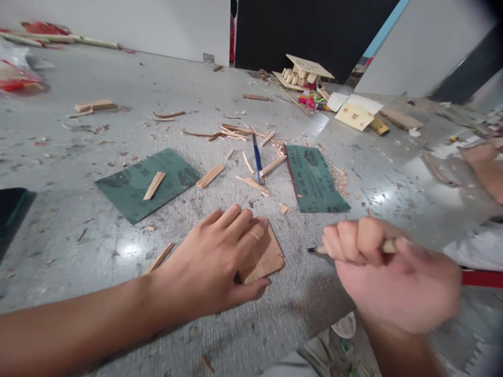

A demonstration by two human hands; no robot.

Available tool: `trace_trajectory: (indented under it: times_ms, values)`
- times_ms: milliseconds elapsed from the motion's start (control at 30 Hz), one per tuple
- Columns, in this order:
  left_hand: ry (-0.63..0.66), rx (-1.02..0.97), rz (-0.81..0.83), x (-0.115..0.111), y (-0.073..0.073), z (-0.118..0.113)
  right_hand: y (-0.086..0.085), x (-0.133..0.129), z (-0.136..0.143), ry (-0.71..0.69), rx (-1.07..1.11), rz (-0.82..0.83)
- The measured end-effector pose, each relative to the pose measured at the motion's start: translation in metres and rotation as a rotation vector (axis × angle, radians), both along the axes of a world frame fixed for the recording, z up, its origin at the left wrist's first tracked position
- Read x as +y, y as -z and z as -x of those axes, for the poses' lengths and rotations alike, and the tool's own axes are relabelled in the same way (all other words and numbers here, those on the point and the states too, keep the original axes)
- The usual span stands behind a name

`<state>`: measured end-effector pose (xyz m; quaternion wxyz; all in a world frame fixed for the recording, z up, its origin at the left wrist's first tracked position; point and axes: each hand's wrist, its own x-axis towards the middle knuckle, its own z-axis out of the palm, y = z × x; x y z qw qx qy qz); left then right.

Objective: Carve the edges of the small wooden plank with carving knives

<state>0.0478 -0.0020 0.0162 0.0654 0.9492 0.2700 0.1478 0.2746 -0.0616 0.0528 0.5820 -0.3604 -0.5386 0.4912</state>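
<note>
My left hand lies over a small flat piece of wood on the table, fingers across its top and thumb along its near edge. Part of the wood is hidden under the palm. To the right, my right hand is closed in a fist around a carving tool with a pale handle and a dark tip. The tip points left toward the wood, apart from it. Beyond my hands lie a blue-handled knife, wood strips and shavings.
Green sandpaper sheets lie at left and right, the left one with a wood strip on it. A small wooden model stands at the back. A dark object sits at far left. Another person's hand is at far right.
</note>
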Motion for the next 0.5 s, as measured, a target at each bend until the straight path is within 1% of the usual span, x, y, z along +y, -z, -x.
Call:
trace_trajectory:
  times_ms: [100,200,300,400,500]
  values:
    - [0.008,0.006,0.016,0.000,0.001,0.000,-0.008,0.002,0.007,-0.032,0.083,0.018]
    - [0.012,0.000,0.012,0.000,0.001,0.000,-0.010,0.004,0.021,-0.055,0.113,0.019]
    - [0.019,-0.001,-0.009,0.000,0.001,0.000,-0.007,0.007,0.033,-0.006,0.119,-0.018]
    - [0.038,0.007,-0.004,0.001,0.000,0.001,-0.005,0.010,0.040,0.063,0.131,-0.056]
    - [0.034,0.014,0.026,0.001,-0.002,0.000,-0.004,0.015,0.042,0.073,0.148,-0.050]
